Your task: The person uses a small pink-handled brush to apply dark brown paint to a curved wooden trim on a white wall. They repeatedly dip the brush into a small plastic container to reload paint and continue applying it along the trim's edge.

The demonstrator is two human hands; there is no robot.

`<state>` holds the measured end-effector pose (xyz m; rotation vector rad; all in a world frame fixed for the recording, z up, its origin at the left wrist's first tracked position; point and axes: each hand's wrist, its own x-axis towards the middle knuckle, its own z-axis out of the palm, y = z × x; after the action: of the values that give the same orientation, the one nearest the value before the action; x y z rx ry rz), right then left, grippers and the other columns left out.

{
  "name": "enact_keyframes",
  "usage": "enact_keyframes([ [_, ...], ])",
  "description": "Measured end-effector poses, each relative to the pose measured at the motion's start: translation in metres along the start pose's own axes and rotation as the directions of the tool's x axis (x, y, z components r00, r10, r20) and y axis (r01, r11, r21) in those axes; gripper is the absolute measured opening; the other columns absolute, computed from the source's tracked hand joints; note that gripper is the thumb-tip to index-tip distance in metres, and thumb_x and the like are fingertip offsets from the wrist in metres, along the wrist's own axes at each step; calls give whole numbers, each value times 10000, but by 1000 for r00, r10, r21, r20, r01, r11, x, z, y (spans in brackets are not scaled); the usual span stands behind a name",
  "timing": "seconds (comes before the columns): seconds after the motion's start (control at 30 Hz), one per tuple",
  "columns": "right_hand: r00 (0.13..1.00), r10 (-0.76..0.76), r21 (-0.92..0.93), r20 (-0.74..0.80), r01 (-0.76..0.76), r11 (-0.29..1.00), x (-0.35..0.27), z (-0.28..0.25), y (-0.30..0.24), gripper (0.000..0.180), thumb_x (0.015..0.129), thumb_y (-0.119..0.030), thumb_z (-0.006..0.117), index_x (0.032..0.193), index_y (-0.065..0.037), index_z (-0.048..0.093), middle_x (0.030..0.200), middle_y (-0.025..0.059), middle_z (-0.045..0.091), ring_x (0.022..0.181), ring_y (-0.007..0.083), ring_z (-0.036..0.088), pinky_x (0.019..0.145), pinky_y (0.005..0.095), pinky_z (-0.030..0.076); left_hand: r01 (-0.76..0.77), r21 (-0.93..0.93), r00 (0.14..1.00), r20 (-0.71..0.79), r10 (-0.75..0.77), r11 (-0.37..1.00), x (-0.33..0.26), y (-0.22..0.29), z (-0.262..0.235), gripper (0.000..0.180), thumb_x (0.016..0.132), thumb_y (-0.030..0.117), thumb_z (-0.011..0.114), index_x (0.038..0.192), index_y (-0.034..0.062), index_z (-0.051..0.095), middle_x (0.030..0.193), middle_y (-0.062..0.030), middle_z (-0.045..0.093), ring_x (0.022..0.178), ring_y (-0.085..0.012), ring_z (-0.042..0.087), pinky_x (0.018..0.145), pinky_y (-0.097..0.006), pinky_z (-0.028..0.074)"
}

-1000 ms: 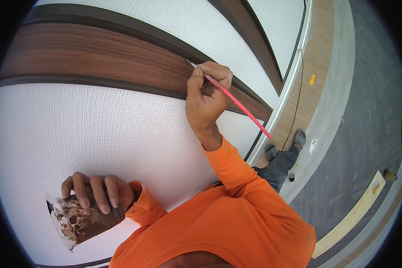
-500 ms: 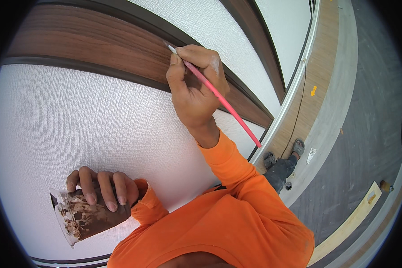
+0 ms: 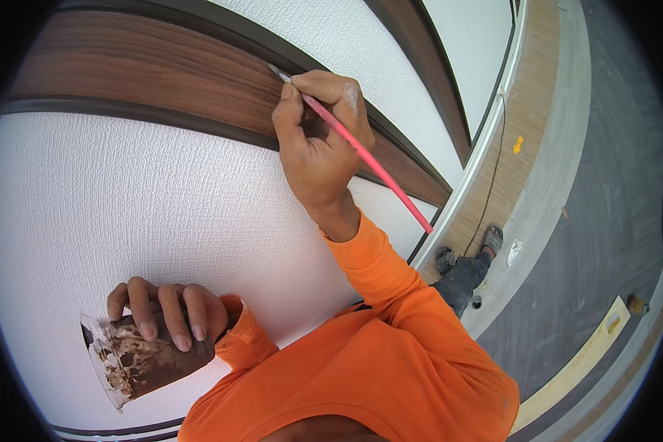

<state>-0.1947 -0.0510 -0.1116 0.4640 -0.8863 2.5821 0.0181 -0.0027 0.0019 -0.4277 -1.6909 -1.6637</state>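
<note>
My right hand (image 3: pixel 324 140) pinches a thin paintbrush (image 3: pixel 368 157) with a pink handle. Its pale tip meets the upper edge of a brown wood-grain panel (image 3: pixel 147 62), where a dark trim strip (image 3: pixel 265 50) runs along it. Whitish smears mark the back of this hand. Lower left, the fingers of my left hand (image 3: pixel 173 313) wrap over a clear plastic cup (image 3: pixel 136 361), held tilted in front of the white textured wall (image 3: pixel 162 199). Brown paint coats the cup's inside. Part of the cup is hidden behind my fingers.
A second brown strip (image 3: pixel 420 70) crosses the wall further right. Beyond the wall's base lie a wood-look floor border (image 3: pixel 523 110) with a thin cable (image 3: pixel 499 162), and a dark grey floor (image 3: pixel 611 184). A pale board (image 3: pixel 574 368) lies at lower right. My sandalled feet (image 3: pixel 493 239) stand on the border.
The brush tip has shifted slightly up and to the left along the panel's edge, with my right hand following. My left hand and the cup have hardly moved.
</note>
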Motion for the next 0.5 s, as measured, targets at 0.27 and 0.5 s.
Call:
enact_keyframes([
  [0.27,996,-91,-26,11,91,995,3,1,-1,180,840,132,627,990,40,593,960,103,617,735,109,622,600,201,538,-34,41,999,-36,36,999,0,-5,2,756,779,335,822,1306,16,384,1003,-106,526,771,-226,644,649,-365,581],
  [0.5,999,38,8,1,-38,999,-4,-2,0,155,841,118,640,964,32,599,963,106,614,743,98,613,606,208,537,0,-14,1000,8,0,1000,-3,-1,-3,757,835,366,763,1375,29,353,1064,-134,524,823,-291,647,697,-438,563],
])
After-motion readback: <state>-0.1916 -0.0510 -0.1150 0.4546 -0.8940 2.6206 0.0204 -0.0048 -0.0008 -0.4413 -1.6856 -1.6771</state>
